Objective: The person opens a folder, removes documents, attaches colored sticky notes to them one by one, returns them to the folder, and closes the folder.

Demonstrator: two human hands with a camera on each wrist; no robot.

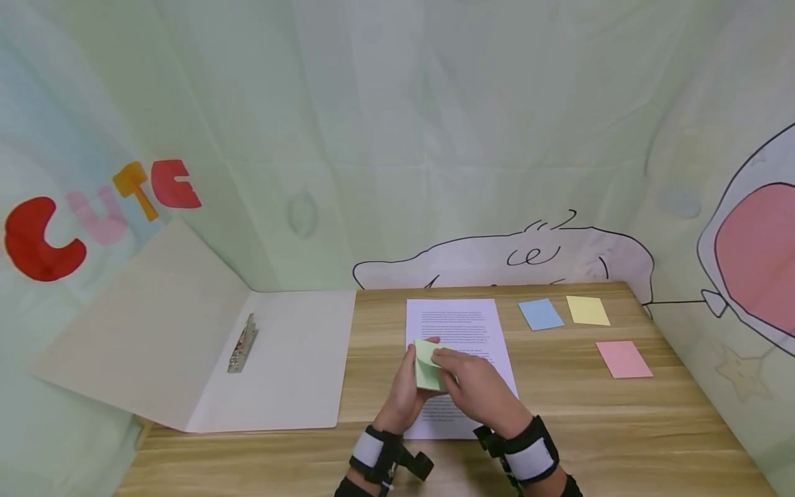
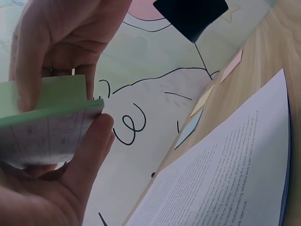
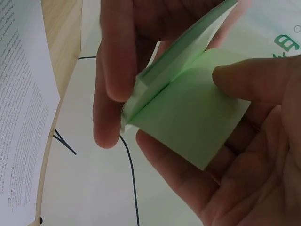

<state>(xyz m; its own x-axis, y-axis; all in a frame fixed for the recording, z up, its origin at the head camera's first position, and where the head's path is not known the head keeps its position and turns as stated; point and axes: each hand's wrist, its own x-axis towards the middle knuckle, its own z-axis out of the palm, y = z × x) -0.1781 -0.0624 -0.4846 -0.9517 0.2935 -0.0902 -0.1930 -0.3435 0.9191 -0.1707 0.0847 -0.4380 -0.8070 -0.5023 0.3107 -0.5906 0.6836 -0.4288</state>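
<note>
Over the printed sheet, my left hand holds a light green sticky note pad by its edges. My right hand pinches the top green note between thumb and fingers. That note bends away from the pad but still joins it along one edge, as the right wrist view shows. The pad's printed underside faces the left wrist camera. The left palm is partly hidden behind the pad in the head view.
An open white file folder with a metal clip lies at the left, its cover leaning on the curtain. Blue, yellow and pink sticky notes lie at the right on the wooden table.
</note>
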